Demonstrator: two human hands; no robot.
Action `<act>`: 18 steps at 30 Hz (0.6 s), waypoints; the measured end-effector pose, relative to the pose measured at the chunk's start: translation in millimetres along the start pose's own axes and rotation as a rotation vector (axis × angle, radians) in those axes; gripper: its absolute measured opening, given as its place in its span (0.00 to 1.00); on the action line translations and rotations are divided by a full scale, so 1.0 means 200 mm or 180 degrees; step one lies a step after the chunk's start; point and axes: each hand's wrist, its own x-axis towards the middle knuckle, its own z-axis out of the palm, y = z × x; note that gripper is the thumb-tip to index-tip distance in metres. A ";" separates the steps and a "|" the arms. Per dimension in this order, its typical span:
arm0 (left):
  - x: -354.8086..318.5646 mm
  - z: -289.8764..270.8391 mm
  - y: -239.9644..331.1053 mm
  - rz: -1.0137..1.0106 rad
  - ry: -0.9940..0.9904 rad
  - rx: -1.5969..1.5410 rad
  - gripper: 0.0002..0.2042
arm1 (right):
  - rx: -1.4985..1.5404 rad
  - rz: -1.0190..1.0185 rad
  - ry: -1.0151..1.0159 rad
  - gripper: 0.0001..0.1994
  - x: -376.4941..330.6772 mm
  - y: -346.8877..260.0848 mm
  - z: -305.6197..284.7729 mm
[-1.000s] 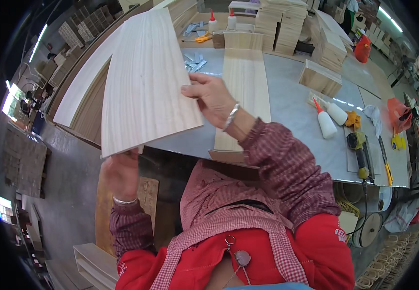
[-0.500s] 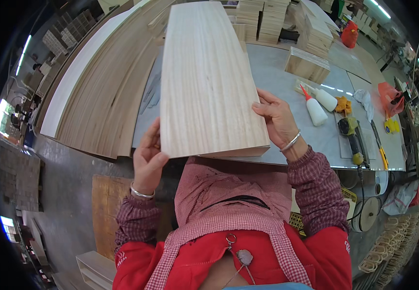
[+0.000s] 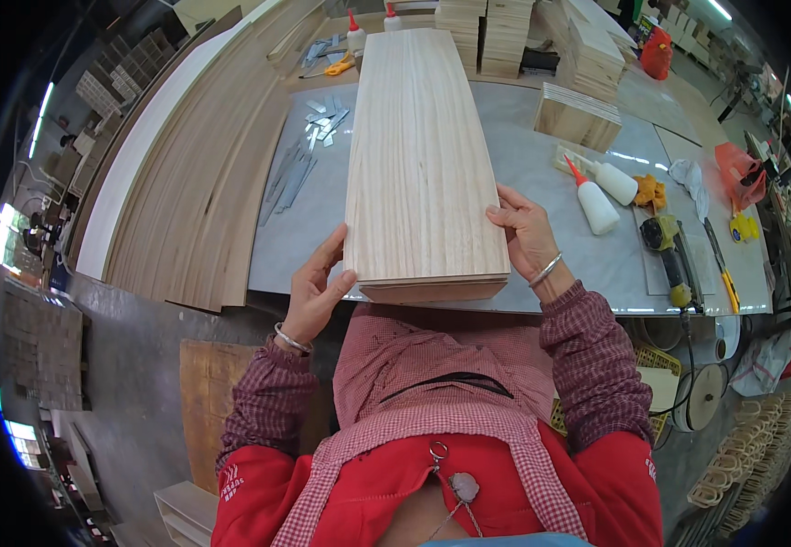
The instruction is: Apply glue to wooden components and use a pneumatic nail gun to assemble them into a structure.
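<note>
At the front middle of the table (image 3: 514, 137), the left hand (image 3: 315, 290) grasps the near left corner of a pale board (image 3: 424, 164), which lies over another piece of wood (image 3: 434, 293), while the right hand (image 3: 527, 232) grasps its right edge. Two white bottles (image 3: 599, 210) lie on the table's right half and two more (image 3: 356, 39) stand toward its far side, their contents hidden.

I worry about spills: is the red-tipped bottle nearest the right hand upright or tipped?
Tipped: the bottle lies along the table, its red tip pointing away and left, not up.
</note>
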 end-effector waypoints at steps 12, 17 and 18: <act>0.04 0.00 -0.08 -0.0072 -0.0107 0.0147 0.29 | 0.0100 0.0136 0.0179 0.26 0.04 0.04 -0.06; 0.03 0.00 -0.10 -0.0013 -0.0135 0.0227 0.29 | 0.0059 0.0110 0.0149 0.25 0.03 0.05 -0.07; 0.02 0.00 -0.11 -0.0049 -0.0131 0.0224 0.29 | 0.0064 0.0143 0.0162 0.25 0.02 0.07 -0.07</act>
